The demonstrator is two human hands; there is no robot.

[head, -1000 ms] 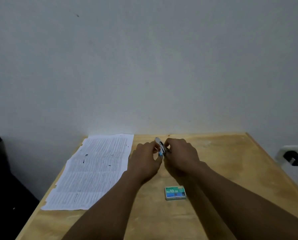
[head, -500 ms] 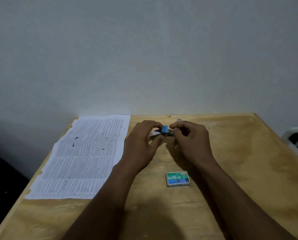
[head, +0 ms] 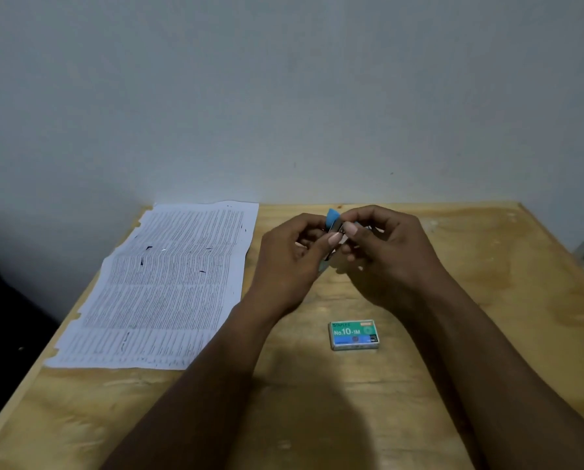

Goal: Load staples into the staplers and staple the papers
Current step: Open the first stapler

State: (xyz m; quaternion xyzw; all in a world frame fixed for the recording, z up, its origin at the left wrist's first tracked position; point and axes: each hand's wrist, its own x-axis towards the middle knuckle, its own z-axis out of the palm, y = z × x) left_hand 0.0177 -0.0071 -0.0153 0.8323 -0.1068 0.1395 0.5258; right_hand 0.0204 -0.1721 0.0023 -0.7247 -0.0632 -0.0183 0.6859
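Head view: small stapler [head: 333, 222], blue plastic cap over a shiny metal body, held up above the table [head: 487, 300] between both hands, near the far edge. Left hand [head: 289, 262] curled round its lower part, thumb pressed on the metal. Right hand [head: 389, 252] pinches the top end with thumb and forefinger, other fingers loosely bent. Staple box [head: 353, 334], flat green-blue cardboard marked No.10-1M, lies closed on the table nearer the person. Printed papers [head: 168, 283], edges ragged, lie flat at left. Table is pale, grainy plywood.
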